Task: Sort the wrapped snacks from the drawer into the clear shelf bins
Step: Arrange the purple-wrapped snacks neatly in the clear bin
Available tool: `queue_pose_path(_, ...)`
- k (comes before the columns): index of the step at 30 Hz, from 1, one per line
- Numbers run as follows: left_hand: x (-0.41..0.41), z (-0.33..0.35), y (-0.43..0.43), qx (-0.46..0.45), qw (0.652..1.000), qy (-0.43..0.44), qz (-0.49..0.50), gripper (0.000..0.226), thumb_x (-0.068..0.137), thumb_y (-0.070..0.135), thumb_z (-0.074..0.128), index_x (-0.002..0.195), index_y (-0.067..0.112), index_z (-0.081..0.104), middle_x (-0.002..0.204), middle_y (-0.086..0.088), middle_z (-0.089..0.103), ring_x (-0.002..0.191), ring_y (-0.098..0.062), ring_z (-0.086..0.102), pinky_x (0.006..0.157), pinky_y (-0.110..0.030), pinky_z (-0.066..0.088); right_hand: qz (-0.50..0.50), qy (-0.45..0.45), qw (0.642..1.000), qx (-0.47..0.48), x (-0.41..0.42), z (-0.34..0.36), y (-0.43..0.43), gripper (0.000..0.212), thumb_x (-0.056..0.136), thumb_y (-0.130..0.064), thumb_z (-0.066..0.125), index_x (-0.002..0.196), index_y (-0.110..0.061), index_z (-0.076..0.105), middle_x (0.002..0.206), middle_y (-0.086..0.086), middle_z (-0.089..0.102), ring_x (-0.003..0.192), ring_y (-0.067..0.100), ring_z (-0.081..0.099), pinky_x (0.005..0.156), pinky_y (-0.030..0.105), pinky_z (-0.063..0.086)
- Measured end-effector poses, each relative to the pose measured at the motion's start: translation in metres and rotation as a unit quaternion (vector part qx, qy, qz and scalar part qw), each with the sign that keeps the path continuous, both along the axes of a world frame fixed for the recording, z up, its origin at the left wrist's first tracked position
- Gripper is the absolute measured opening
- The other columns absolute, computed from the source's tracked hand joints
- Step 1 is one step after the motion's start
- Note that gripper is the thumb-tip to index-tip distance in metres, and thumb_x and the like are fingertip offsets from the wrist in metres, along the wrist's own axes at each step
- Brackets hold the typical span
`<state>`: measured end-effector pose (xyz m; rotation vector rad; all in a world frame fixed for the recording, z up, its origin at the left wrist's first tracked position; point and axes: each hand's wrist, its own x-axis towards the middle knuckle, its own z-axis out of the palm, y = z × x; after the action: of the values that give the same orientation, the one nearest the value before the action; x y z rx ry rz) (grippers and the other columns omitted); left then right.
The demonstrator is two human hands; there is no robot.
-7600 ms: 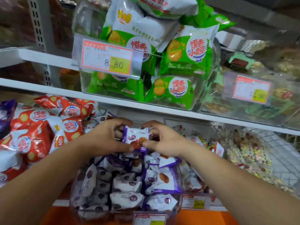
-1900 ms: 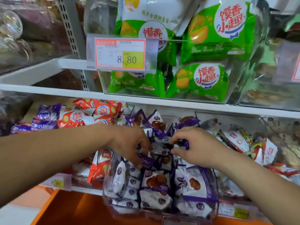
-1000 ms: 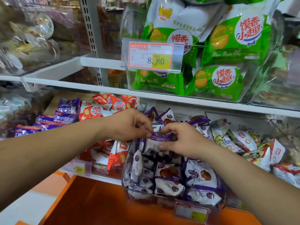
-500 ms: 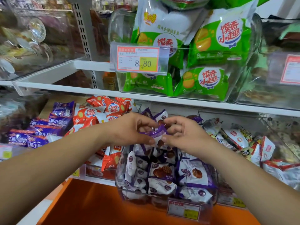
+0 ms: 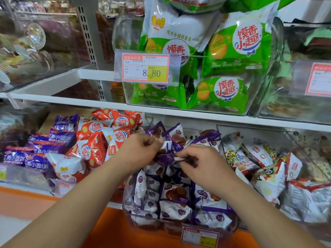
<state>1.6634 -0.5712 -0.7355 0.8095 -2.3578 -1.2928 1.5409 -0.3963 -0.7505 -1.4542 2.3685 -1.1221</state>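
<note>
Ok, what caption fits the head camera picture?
Left hand and right hand pinch a purple packet above the clear bin.

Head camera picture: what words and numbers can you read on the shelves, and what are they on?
"8.80": price tag in front of the green packets.
"馍香小趣": green packets.
"小趣": red packets.
Too blurred or small to read: the price tag's small print, the purple packets on the left, the right price tag, the bottom price tag.

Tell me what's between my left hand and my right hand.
Head view: a purple-and-white wrapped snack spans the gap, pinched by left hand and right hand.
</note>
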Motion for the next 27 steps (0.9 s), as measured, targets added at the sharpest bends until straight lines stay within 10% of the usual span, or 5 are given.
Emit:
queue_pose_path(6, 0.005, -0.01, -0.009, 0.148, 0.986, 0.031, -0.076, 0.03, 0.089, 0.007, 0.077, 0.118, 0.003, 0.069, 0.073, 0.001, 0.07, 0.08, -0.021, 0.072, 0.101, -0.052, 0.055, 0.004, -0.202, 0.974, -0.101, 0.005, -0.005, 0.006, 0.042, 0.088, 0.01, 0.067, 0.103, -0.028, 0.075, 0.105, -0.006, 0.075, 0.09, 0.022, 0.074, 0.081, 0.05, 0.06)
queue_pose_path(12, 0.011, -0.001, 0.001, 0.197, 0.969, 0.089, -0.12, 0.036, 0.089, -0.01, 0.068, 0.12, 0.009, 0.072, 0.109, -0.013, 0.077, 0.107, -0.032, 0.072, 0.1, -0.041, 0.056, 0.003, -0.324, 0.936, -0.137, 0.0, 0.005, 0.011, 0.048, 0.088, 0.011, 0.066, 0.123, -0.022, 0.066, 0.117, 0.001, 0.072, 0.105, 0.02, 0.071, 0.093, 0.047, 0.059)
queue_pose_path(21, 0.01, -0.002, 0.008, 0.128, 0.982, 0.093, -0.106, 0.02, 0.089, 0.033, 0.078, 0.104, 0.02, 0.076, 0.098, -0.016, 0.076, 0.103, -0.043, 0.07, 0.1, -0.06, 0.052, -0.046, -0.155, 0.985, -0.059, 0.001, 0.008, 0.006, 0.027, 0.091, -0.025, 0.077, 0.11, -0.04, 0.065, 0.113, -0.007, 0.073, 0.103, 0.009, 0.07, 0.09, 0.035, 0.058)
queue_pose_path(27, -0.005, -0.003, 0.006, -0.05, 0.991, 0.039, -0.122, 0.01, 0.088, 0.028, 0.079, 0.084, 0.021, 0.074, 0.076, -0.016, 0.072, 0.069, -0.041, 0.066, 0.061, -0.048, 0.054, 0.003, -0.01, 0.995, 0.102, -0.013, 0.011, -0.001, 0.029, 0.087, -0.046, 0.075, 0.114, -0.036, 0.069, 0.114, -0.018, 0.066, 0.107, 0.002, 0.062, 0.094, 0.034, 0.053)
